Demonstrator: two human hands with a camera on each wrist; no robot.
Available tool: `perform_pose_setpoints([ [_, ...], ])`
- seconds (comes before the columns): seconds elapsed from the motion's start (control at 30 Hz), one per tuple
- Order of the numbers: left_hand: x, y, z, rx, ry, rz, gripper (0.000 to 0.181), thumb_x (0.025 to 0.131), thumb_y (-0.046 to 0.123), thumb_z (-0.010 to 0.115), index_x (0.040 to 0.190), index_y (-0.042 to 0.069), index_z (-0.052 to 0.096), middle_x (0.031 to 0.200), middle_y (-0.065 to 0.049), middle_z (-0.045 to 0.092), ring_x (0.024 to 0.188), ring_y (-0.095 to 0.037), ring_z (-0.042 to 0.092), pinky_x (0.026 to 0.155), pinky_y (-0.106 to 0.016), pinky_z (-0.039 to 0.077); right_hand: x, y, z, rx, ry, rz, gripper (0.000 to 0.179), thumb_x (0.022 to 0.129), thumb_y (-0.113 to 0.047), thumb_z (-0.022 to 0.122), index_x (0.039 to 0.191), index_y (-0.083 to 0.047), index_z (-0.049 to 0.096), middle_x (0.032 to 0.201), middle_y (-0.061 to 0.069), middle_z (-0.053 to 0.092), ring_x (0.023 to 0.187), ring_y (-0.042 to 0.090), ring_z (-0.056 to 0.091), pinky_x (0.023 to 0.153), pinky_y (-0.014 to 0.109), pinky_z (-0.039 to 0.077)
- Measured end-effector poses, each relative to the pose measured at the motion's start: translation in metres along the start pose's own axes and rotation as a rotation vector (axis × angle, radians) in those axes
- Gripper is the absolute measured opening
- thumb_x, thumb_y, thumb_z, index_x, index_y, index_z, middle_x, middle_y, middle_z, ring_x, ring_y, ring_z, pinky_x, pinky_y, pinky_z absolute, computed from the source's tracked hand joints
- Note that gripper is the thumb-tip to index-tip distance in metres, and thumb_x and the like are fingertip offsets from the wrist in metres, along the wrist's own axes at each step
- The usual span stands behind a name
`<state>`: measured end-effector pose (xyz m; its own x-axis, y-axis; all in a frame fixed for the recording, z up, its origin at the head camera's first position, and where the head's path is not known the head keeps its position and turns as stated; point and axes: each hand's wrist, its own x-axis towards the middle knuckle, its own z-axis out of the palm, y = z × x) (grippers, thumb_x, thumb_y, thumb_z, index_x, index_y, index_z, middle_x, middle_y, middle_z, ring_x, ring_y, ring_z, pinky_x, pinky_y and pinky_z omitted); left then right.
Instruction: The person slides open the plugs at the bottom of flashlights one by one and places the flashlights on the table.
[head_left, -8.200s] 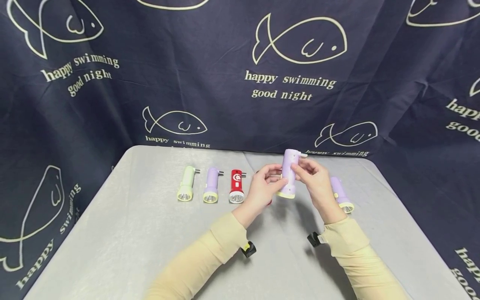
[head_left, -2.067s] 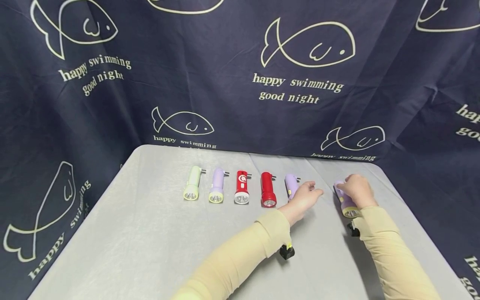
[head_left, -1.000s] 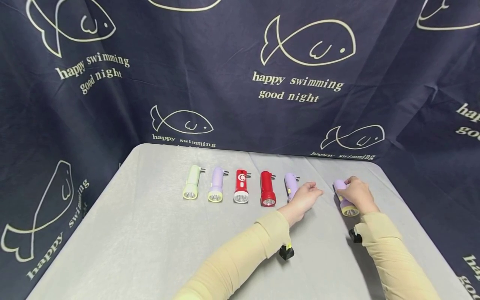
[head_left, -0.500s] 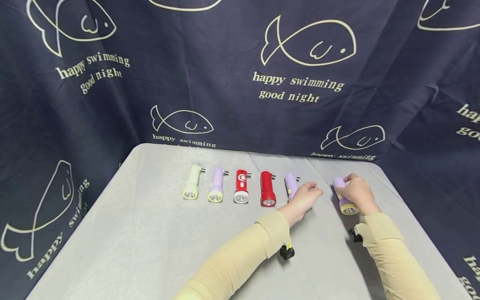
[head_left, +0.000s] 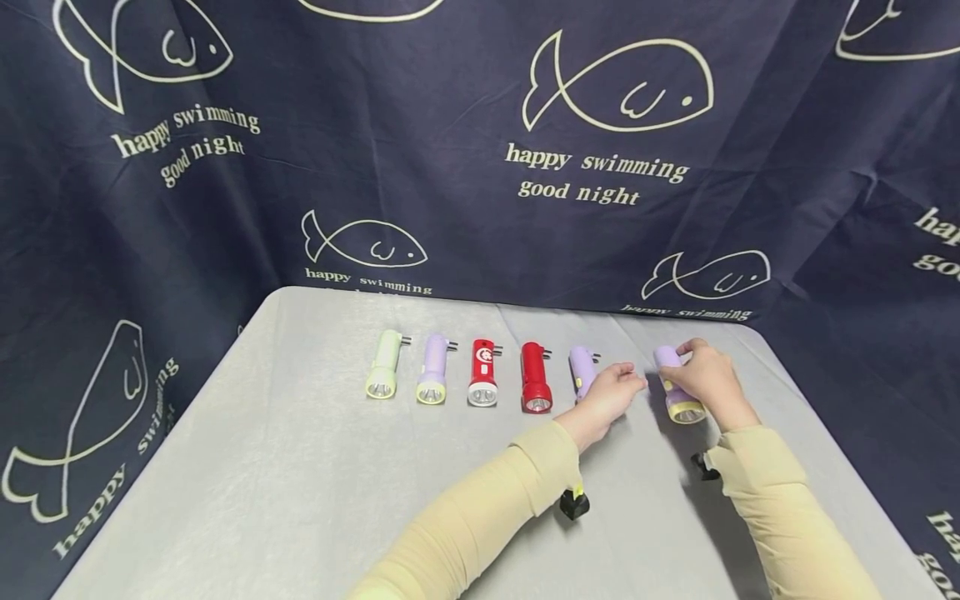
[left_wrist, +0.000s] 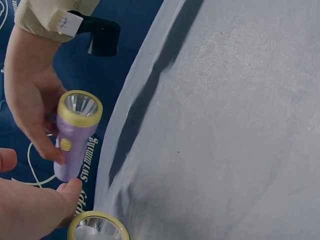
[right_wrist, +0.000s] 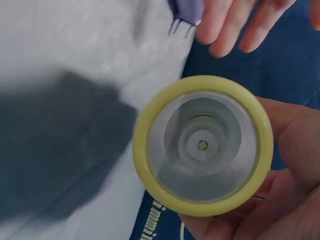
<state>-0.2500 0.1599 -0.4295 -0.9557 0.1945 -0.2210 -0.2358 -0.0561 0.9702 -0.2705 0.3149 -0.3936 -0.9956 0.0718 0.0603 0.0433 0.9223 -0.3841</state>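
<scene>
In the head view my right hand [head_left: 714, 379] grips a purple flashlight [head_left: 686, 411] with a yellow rim, at the right side of the table. The left wrist view shows this held flashlight [left_wrist: 75, 132] with its yellow button and clear lens, thumb and fingers round its body. Its lens [right_wrist: 202, 145] fills the middle of the right wrist view. My left hand [head_left: 606, 398] holds nothing, fingers loosely extended to the right. It covers the lower part of another purple flashlight [head_left: 581, 367], whose yellow-rimmed lens [left_wrist: 97, 227] appears at the bottom of the left wrist view.
Left of my hands lie a plain red flashlight [head_left: 535, 375], a red one with a white print [head_left: 483, 371], a purple one [head_left: 433, 367] and a pale green one [head_left: 385, 362]. A grey cloth covers the table [head_left: 300, 467]; a dark fish-print curtain [head_left: 465, 167] hangs behind.
Earlier both hands held one purple flashlight up; it now lies at the row's right end. My right hand has since gripped the far-right flashlight and shifted it leftward. The left hand stays put lately.
</scene>
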Motion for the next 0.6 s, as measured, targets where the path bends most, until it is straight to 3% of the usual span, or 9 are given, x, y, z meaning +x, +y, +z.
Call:
perform_pose_setpoints([
  [0.13, -0.002, 0.001, 0.000, -0.029, -0.010, -0.004, 0.041, 0.088, 0.012, 0.063, 0.127, 0.001, 0.054, 0.123, -0.012, 0.062, 0.116, -0.024, 0.057, 0.100, -0.037, 0.045, -0.003, -0.008, -0.003, 0.022, 0.009, -0.025, 0.049, 0.076, -0.028, 0.069, 0.109, 0.006, 0.053, 0.088, 0.024, 0.065, 0.077, 0.038, 0.059, 0.059, 0.035, 0.044],
  [0.3, -0.003, 0.000, 0.000, -0.066, -0.033, -0.006, 0.043, 0.088, 0.010, 0.063, 0.128, -0.001, 0.052, 0.123, -0.014, 0.060, 0.115, -0.025, 0.057, 0.097, -0.037, 0.047, -0.007, -0.021, -0.007, 0.037, 0.014, -0.043, 0.051, 0.076, -0.028, 0.070, 0.110, 0.006, 0.053, 0.093, 0.026, 0.066, 0.081, 0.039, 0.060, 0.062, 0.037, 0.045],
  [0.6, -0.002, -0.002, 0.000, -0.191, -0.075, 0.027, 0.044, 0.085, 0.002, 0.065, 0.126, -0.002, 0.052, 0.114, -0.014, 0.063, 0.100, -0.024, 0.062, 0.088, -0.039, 0.052, -0.014, -0.040, -0.013, 0.059, 0.038, -0.080, 0.051, 0.076, -0.027, 0.072, 0.109, 0.008, 0.056, 0.088, 0.025, 0.065, 0.079, 0.037, 0.061, 0.060, 0.037, 0.045],
])
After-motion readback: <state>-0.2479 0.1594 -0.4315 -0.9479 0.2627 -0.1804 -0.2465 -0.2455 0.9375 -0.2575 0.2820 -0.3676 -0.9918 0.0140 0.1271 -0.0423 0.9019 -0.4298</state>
